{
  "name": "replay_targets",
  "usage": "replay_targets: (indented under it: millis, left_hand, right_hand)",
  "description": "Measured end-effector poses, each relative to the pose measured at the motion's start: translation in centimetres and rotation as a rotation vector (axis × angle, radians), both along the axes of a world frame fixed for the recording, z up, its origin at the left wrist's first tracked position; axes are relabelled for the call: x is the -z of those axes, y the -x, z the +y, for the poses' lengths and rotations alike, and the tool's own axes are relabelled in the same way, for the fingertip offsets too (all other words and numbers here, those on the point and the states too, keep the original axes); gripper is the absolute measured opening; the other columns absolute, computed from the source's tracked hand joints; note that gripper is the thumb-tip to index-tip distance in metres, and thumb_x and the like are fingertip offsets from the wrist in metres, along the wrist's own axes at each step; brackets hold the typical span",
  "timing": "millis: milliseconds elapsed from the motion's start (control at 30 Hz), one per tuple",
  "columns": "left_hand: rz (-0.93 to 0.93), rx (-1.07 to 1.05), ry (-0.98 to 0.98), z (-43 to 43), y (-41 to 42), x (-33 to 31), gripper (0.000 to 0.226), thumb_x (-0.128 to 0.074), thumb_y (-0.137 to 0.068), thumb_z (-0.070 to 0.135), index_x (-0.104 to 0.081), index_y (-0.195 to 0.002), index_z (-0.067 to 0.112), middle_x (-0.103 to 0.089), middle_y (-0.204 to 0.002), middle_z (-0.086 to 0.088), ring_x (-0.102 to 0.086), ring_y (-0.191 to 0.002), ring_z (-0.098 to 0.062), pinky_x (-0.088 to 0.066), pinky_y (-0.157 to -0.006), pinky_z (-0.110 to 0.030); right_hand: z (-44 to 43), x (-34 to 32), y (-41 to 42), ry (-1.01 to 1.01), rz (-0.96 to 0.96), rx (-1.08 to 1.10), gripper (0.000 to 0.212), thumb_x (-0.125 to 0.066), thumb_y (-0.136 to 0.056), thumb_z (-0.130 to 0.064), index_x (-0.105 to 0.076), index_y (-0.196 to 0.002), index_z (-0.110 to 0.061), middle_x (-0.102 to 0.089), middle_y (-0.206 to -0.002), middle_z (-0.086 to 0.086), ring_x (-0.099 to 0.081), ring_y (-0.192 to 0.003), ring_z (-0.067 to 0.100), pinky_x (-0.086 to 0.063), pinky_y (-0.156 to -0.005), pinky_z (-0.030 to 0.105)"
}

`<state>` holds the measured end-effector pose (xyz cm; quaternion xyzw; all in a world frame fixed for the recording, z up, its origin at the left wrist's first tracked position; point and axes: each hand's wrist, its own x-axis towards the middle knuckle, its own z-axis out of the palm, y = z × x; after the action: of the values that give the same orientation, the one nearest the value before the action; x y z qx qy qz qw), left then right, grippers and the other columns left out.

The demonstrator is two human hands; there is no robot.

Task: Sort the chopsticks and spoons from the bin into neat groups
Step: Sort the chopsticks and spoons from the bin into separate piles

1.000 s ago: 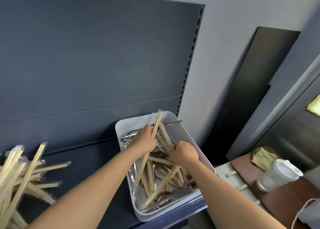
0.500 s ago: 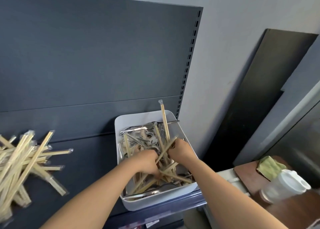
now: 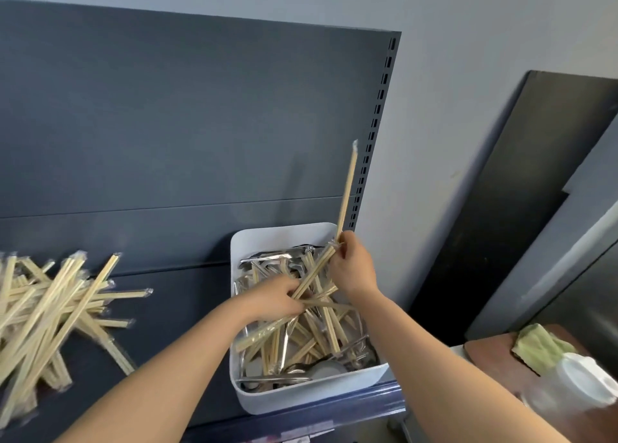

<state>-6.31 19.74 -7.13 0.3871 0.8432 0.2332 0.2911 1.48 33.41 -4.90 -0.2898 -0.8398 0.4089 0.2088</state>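
Wrapped pale chopsticks (image 3: 346,188) higher, near-upright

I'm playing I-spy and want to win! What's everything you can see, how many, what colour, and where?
bin: one, white, right end of the shelf.
loose chopsticks: many, pale wood, jumbled in the bin.
spoons: several, silvery, in the bin among them.
chopstick pile: one heap, pale wood, shelf's left side.
shelf: one, dark blue-grey, under bin and pile.
leaning board: one, black, against the wall at right.
cloth: one, green, on a brown board, lower right.
cup: one, white-lidded, blurred, lower right.
left hand: one, gripping loose chopsticks in the bin.
right hand: one, fingers pinching raised chopsticks above the bin.
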Motion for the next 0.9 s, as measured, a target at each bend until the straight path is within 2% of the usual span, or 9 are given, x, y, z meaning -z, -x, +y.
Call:
replay_targets:
  millis: [100,167,300,433,567,633,700,800,900]
  left_hand:
    - [-0.018,-0.04,-0.069,-0.2,0.3,-0.5,0.014,-0.06,-0.089,0.028,-0.068,-0.099,0.033,-0.067,-0.09,0.01,-0.063,-0.083,-0.008,-0.051,-0.074,-0.027]
    - [0.009,-0.047,-0.086,-0.2,1.0,-0.8,0.015,-0.059,-0.091,0.03,-0.068,-0.103,0.029,-0.067,-0.094,0.007,-0.063,-0.087,-0.011,-0.053,-0.082,-0.034]
    - [0.129,-0.142,-0.119,0.3,1.6,-1.8,0.013,-0.053,-0.097,0.024,-0.062,-0.088,0.022,-0.058,-0.078,0.005,-0.056,-0.072,-0.015,-0.046,-0.066,-0.031]
    - [0.239,-0.324,-0.31,1.0,2.3,-3.1,0.017,-0.045,-0.1,0.018,-0.059,-0.091,0.022,-0.06,-0.083,0.006,-0.058,-0.075,-0.018,-0.046,-0.065,-0.033]
    - [0.381,-0.387,-0.344,1.0,2.7,-3.7,0.018,-0.045,-0.098,0.017,-0.061,-0.094,0.024,-0.063,-0.085,0.013,-0.061,-0.079,-0.017,-0.053,-0.071,-0.039]
    - [0.436,-0.482,-0.374,0.9,2.7,-3.8,0.02,-0.044,-0.096,0.011,-0.061,-0.094,0.021,-0.064,-0.088,0.008,-0.061,-0.079,-0.023,-0.053,-0.069,-0.04]
    - [0.35,-0.657,-0.489,0.5,3.2,-4.2,0.021,-0.043,-0.095,0.009,-0.06,-0.092,0.019,-0.064,-0.092,0.0,-0.062,-0.08,-0.028,-0.053,-0.07,-0.041]
    - [0.126,-0.816,-0.697,-0.4,3.7,-5.0,0.019,-0.041,-0.098,0.01,-0.058,-0.099,0.018,-0.067,-0.091,0.0,-0.065,-0.079,-0.022,-0.05,-0.067,-0.031]
    - [-0.026,-0.833,-0.772,-1.1,3.1,-5.2,0.012,-0.045,-0.1,0.015,-0.057,-0.1,0.013,-0.069,-0.085,0.0,-0.066,-0.063,-0.017,-0.046,-0.056,-0.028]
  right_hand:
    - [-0.1,-1.0,0.6,0.027,0.08,-0.004,0.012,-0.041,-0.099,-0.017,-0.052,-0.098,-0.015,-0.055,-0.074,-0.007,-0.053,-0.073,0.023,-0.045,-0.065,0.037]
    - [-0.1,-1.7,0.7,0.006,0.164,0.039,0.015,-0.039,-0.1,-0.018,-0.052,-0.1,-0.012,-0.058,-0.082,-0.003,-0.055,-0.079,0.025,-0.044,-0.07,0.036]
    - [0.0,-3.3,1.0,-0.183,0.343,0.146,0.016,-0.038,-0.1,-0.014,-0.054,-0.102,-0.012,-0.057,-0.093,0.0,-0.052,-0.083,0.023,-0.041,-0.071,0.034]
    - [-0.3,-3.6,1.2,-0.372,0.508,0.151,0.017,-0.04,-0.099,-0.01,-0.057,-0.1,-0.011,-0.054,-0.086,0.001,-0.05,-0.08,0.023,-0.039,-0.069,0.033]
    - [-1.0,-3.0,1.3,-0.371,0.565,0.185,0.018,-0.039,-0.099,-0.008,-0.056,-0.099,-0.008,-0.049,-0.088,0.0,-0.045,-0.079,0.018,-0.034,-0.068,0.026]
    - [-1.1,-2.6,1.4,-0.294,0.587,0.24,0.017,-0.039,-0.099,-0.006,-0.056,-0.098,-0.005,-0.049,-0.094,0.003,-0.043,-0.081,0.017,-0.03,-0.068,0.022]
    - [-0.9,-1.8,1.2,-0.211,0.447,0.258,0.016,-0.038,-0.101,-0.011,-0.052,-0.097,-0.007,-0.05,-0.095,0.004,-0.045,-0.079,0.019,-0.03,-0.065,0.024]
    - [-0.6,0.6,0.6,-0.201,-0.188,0.044,0.013,-0.036,-0.1,-0.017,-0.048,-0.103,-0.012,-0.059,-0.093,0.004,-0.057,-0.082,0.028,-0.041,-0.063,0.033]
    - [-1.0,3.9,-0.5,-0.172,-0.631,-0.158,0.025,-0.04,-0.095,-0.014,-0.051,-0.117,-0.01,-0.063,-0.113,0.009,-0.061,-0.102,0.03,-0.048,-0.077,0.035]
